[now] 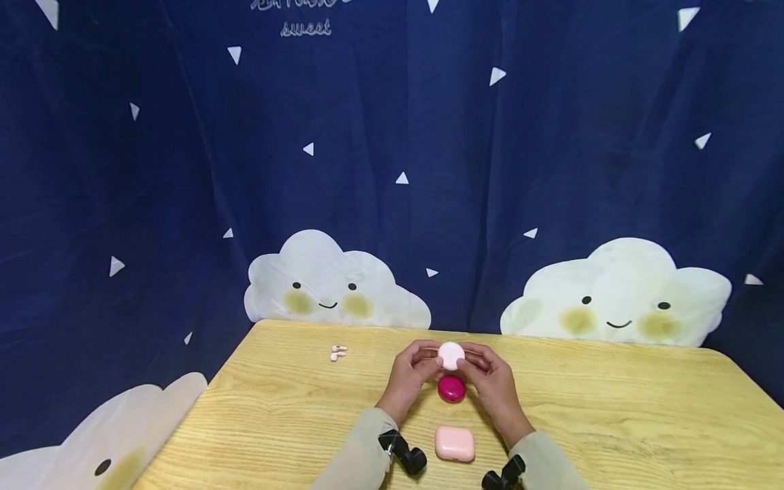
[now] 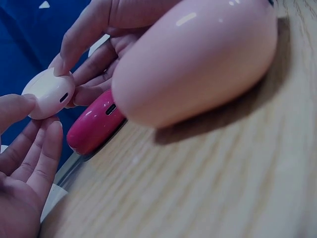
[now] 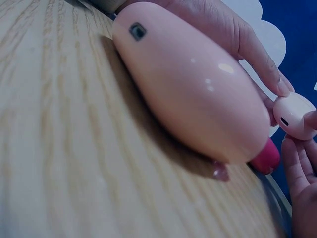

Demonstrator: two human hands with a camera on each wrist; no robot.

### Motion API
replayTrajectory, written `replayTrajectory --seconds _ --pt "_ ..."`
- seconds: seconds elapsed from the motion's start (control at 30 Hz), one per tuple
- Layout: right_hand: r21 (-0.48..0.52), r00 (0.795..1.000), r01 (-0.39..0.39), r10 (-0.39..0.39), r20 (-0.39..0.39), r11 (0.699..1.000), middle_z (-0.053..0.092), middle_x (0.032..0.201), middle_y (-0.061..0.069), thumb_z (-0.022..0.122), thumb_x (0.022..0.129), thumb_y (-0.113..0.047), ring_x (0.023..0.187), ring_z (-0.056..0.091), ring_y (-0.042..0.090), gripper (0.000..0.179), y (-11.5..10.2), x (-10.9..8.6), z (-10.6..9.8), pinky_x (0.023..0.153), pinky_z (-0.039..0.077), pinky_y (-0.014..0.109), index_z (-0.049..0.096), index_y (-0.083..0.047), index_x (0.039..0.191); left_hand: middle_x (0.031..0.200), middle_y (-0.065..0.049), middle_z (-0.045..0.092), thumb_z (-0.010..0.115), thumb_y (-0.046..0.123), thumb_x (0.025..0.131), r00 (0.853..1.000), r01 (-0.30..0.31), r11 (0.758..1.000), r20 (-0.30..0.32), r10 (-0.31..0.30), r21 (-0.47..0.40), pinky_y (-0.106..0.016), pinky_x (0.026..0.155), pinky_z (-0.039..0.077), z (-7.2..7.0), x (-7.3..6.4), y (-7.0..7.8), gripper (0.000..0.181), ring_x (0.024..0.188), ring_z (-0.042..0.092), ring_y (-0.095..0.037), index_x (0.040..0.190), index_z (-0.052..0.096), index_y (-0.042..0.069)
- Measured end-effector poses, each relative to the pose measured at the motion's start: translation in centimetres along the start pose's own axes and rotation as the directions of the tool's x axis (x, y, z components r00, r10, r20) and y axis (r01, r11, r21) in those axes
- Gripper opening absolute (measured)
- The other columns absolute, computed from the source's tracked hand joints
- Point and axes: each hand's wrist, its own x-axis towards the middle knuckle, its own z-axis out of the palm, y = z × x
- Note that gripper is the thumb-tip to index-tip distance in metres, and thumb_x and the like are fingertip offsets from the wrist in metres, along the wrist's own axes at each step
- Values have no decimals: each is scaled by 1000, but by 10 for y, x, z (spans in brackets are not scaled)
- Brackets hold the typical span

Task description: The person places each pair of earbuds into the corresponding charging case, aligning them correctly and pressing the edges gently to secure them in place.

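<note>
Both hands hold a small, round, pale pink earbud case with a port slot, raised above the table's far part. My left hand grips its left side, thumb on the near face and fingers behind. On the other side, my right hand pinches it in the same way. The lid appears closed in the left wrist view. Just below the hands, a glossy magenta round case rests on the wood. Nearer, between the forearms, lies a larger pink rounded-rectangular earbud case; it fills much of both wrist views.
Two pale pink earbuds lie at the back left of the wooden table. A small translucent pink piece shows beside the larger case in the right wrist view. Behind the table hangs a dark blue curtain with clouds.
</note>
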Motion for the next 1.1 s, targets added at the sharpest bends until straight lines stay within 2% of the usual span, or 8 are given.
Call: replayTrajectory --seconds 0.37,0.57,0.67,0.87,1.1 --pt "-8 1000 -11 11 3 1000 66 112 20 69 88 -4 95 66 12 33 -1 -1 0 79 56 27 62 -2 119 105 -21 64 66 -1 88 1000 -5 1000 -3 5 -4 -41 75 57 1 -1 1 30 83 66 -16 117 61 -4" --pt "-1 1000 -4 4 16 1000 66 110 23 69 88 -6 93 67 13 38 -2 -1 0 78 56 27 58 -1 125 107 -22 61 66 3 89 1000 2 1000 2 -2 8 -37 73 58 0 -1 2 29 83 65 -17 118 63 1" --pt "10 1000 5 -5 25 1000 65 111 23 68 89 -7 94 67 14 36 -2 -1 0 79 56 28 60 -3 124 109 -22 61 66 5 89 1000 3 1000 7 -3 4 -35 72 57 0 -2 2 29 85 64 -18 118 64 3" --pt "-40 999 35 -34 38 999 66 111 19 68 90 -12 92 66 15 30 -1 -3 -2 77 56 27 65 -5 120 112 -18 62 67 9 90 1000 19 1000 15 -19 -13 -33 72 57 -1 -4 2 28 86 66 -19 118 66 5" --pt "-50 998 28 -25 53 998 65 109 24 64 91 -2 89 67 22 28 -25 -14 3 78 57 33 64 3 119 112 -14 65 66 12 91 999 17 1000 30 -17 2 -37 75 57 -1 -4 3 25 89 65 -21 116 68 5"
